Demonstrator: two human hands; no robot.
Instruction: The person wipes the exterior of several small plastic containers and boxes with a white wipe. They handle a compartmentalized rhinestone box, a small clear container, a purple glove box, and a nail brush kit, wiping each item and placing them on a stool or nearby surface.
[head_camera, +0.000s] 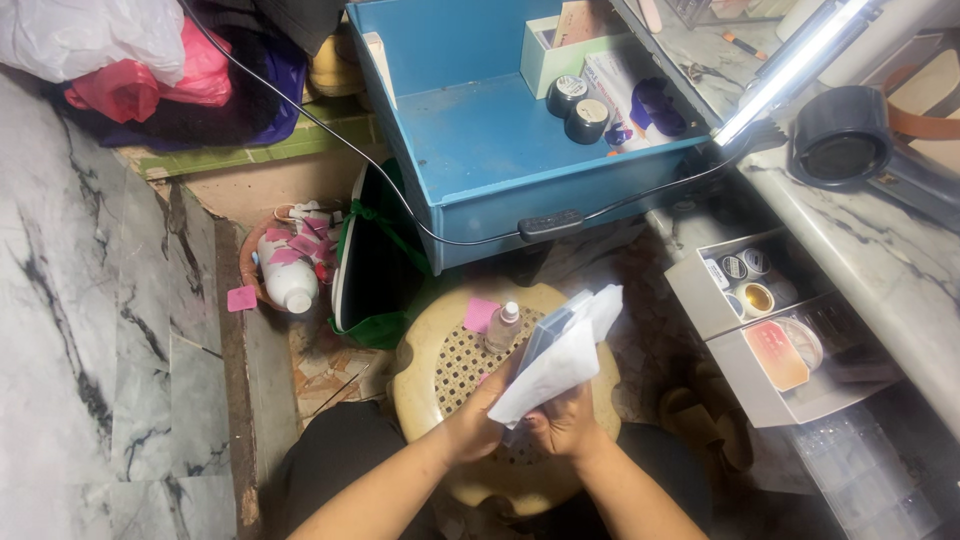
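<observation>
a person seated over a round beige plastic stool (440, 375), its top a perforated grid, grips a flat grey-blue case (548, 335) wrapped in a soft, crumpled white cloth (560, 365). the case is slim, rectangular and hard-edged, tilted up to the right above the stool's near edge, one corner poking out of the cloth. the left hand (478, 425) is curled shut around the lower end of the bundle; the right hand (565, 425) clasps it from beneath, fingers folded over the cloth. both hands touch each other. on the stool stand a small clear bottle (503, 327) and a pink square (481, 314). behind sits a blue tray (480, 140) with two dark round jars (578, 108). marble slabs, veined grey, flank the scene.
</observation>
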